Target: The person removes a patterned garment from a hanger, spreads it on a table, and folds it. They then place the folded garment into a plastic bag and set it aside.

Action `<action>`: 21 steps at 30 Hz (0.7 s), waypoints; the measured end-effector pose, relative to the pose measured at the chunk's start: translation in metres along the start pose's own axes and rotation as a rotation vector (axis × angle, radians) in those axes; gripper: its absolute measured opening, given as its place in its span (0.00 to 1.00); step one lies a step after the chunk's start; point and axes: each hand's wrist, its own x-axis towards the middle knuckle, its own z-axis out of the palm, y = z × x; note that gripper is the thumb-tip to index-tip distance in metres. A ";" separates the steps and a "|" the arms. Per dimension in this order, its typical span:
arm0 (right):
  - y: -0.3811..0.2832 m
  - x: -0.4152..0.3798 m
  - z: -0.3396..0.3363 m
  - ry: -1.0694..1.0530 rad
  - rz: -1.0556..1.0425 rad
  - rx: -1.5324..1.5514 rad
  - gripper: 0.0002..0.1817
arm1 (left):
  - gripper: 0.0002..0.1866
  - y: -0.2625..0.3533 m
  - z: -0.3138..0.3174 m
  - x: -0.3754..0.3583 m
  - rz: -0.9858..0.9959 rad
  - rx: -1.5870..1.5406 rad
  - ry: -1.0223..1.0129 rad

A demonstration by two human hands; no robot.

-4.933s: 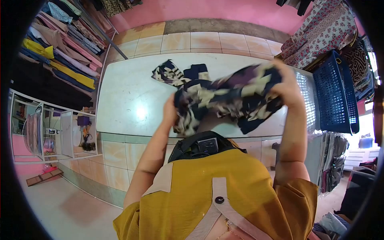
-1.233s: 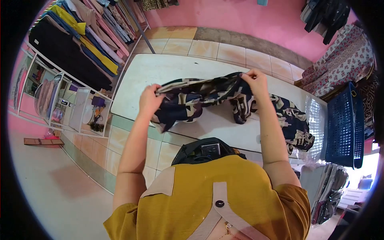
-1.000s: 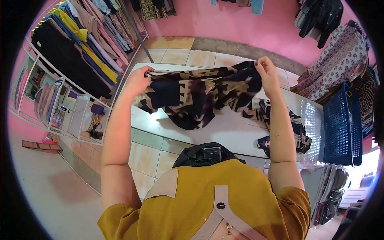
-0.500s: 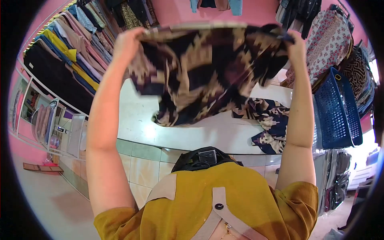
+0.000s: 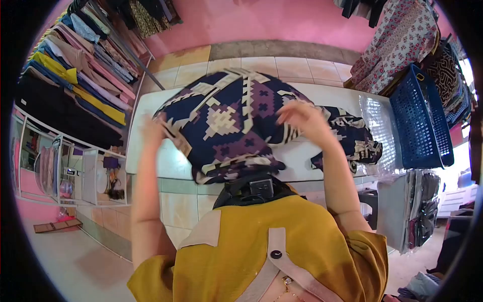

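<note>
A dark blue patterned garment with cream and purple shapes billows over the white table in front of me. At its left edge is my left hand, blurred, its fingers too smeared to read. Over the garment's right part my right hand is raised, fingers spread and holding nothing. A second garment of similar pattern lies crumpled on the table to the right, partly behind my right forearm.
A blue plastic basket stands at the right beside clear plastic wrap. Below it are packaged clothes. Racks of hanging clothes and a white shelf unit fill the left side.
The garment has come down from the raised position to just over the table. Both hands have lowered, and my right hand has let go of its corner and moved inward.
</note>
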 end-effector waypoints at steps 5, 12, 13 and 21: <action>0.228 -0.021 -0.068 0.404 0.164 -0.705 0.14 | 0.40 0.185 0.055 -0.111 0.253 -0.443 -0.348; 0.277 -0.075 -0.108 0.337 0.794 -1.126 0.29 | 0.41 0.073 0.062 -0.149 0.197 -0.185 -0.350; 0.281 -0.073 -0.115 0.411 0.953 -1.070 0.29 | 0.39 0.058 0.051 -0.153 0.142 -0.211 -0.360; 0.293 -0.008 -0.044 0.363 0.432 -0.508 0.24 | 0.20 0.044 0.052 -0.198 -0.155 -0.617 -0.022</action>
